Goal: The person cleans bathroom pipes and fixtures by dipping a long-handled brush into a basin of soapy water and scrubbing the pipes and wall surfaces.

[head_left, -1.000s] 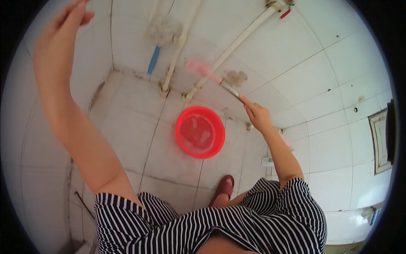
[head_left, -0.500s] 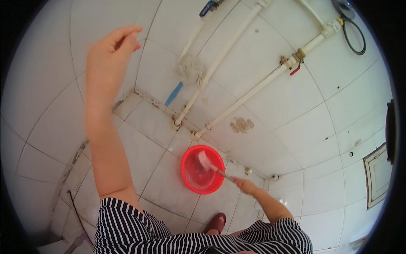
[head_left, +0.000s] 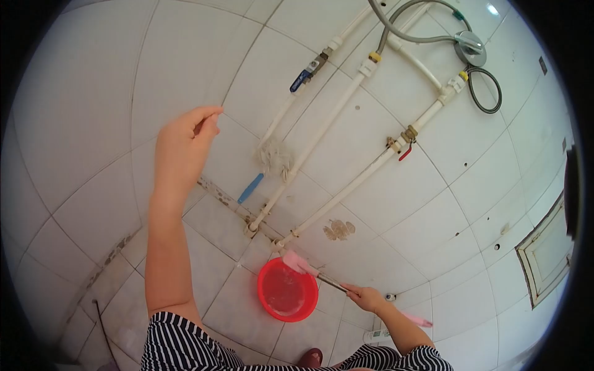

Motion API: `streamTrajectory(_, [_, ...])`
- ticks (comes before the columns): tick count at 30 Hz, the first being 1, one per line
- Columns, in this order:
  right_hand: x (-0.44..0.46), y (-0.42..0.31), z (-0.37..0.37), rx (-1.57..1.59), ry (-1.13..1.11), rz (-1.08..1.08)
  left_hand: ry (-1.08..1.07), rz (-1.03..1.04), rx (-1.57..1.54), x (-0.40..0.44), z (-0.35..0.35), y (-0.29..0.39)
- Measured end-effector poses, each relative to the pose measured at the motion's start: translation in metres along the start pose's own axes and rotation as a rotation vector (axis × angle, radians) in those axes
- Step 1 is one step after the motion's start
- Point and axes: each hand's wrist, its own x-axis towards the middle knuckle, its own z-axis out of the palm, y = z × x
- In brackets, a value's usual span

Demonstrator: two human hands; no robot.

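My right hand (head_left: 366,298) is closed around the metal handle of a pink-headed brush (head_left: 299,263). The brush head is over the upper rim of a red basin (head_left: 261,294), which stands on the tiled floor with cloudy, sudsy liquid inside. A pink handle end shows beyond my right forearm. Raised on the left in front of the wall, my left hand (head_left: 189,145) has its thumb and fingers pinched together, and nothing shows between them.
White pipes (head_left: 349,201) run down the tiled wall, with a blue-handled valve (head_left: 301,80) and a red-handled valve (head_left: 406,151). A whitish mesh clump (head_left: 272,156) and a blue handle (head_left: 250,188) hang beside one pipe. A white bottle (head_left: 376,336) lies near my right forearm.
The view has tilted up, showing more wall, hoses and the shower control. The brush head has moved from inside the basin to above its upper rim. My left hand stays raised and pinched.
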Motion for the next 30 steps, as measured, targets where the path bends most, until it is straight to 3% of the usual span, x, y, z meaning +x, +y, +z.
streamTrajectory(2, [0.002, -0.018, -0.008, 0.184, 0.074, -0.02, 0.0, -0.015, -0.006, 0.001, -0.003, 0.006])
streamTrajectory(4, [-0.001, -0.075, -0.046, 0.529, 0.214, -0.189, 0.019, -0.044, -0.035, 0.001, -0.006, 0.008])
streamTrajectory(6, [0.006, -0.125, -0.08, 0.79, 0.148, -0.188, 0.017, -0.045, -0.021, 0.004, -0.008, 0.007])
streamTrajectory(8, [0.019, -0.182, -0.108, 1.033, 0.221, -0.258, 0.009, -0.053, -0.005, 0.007, -0.01, 0.0])
streamTrajectory(11, [0.05, -0.262, -0.157, 1.207, 0.307, -0.402, -0.111, -0.06, 0.049, 0.009, -0.005, -0.015])
streamTrajectory(13, [0.084, -0.307, -0.191, 1.36, 0.352, -0.519, -0.35, -0.145, 0.296, 0.008, 0.001, -0.016])
streamTrajectory(16, [0.14, -0.358, -0.243, 1.54, 0.47, -0.68, -0.552, -0.269, 0.151, -0.003, 0.032, -0.049])
streamTrajectory(18, [0.148, -0.388, -0.279, 1.725, 0.536, -0.618, -0.605, -0.321, 0.055, -0.013, 0.047, -0.058])
streamTrajectory(20, [0.157, -0.398, -0.299, 1.735, 0.555, -0.617, -0.477, -0.527, -0.414, -0.022, 0.054, -0.043])
streamTrajectory(24, [0.167, -0.395, -0.292, 1.602, 0.603, -0.687, -0.425, -0.489, -0.369, -0.031, 0.065, -0.057])
streamTrajectory(26, [0.154, -0.361, -0.263, 1.21, 0.682, -0.694, -0.315, -0.365, -0.188, -0.034, 0.066, -0.08])
streamTrajectory(27, [0.145, -0.338, -0.234, 1.104, 0.751, -0.838, -0.324, -0.36, -0.174, -0.035, 0.06, -0.091])
streamTrajectory(29, [0.077, -0.278, -0.186, 0.715, 0.641, -0.822, -0.288, -0.129, 0.226, -0.033, 0.042, -0.115])
streamTrajectory(30, [0.061, -0.252, -0.155, 0.658, 0.666, -0.9, -0.285, -0.115, 0.236, -0.035, 0.039, -0.129])
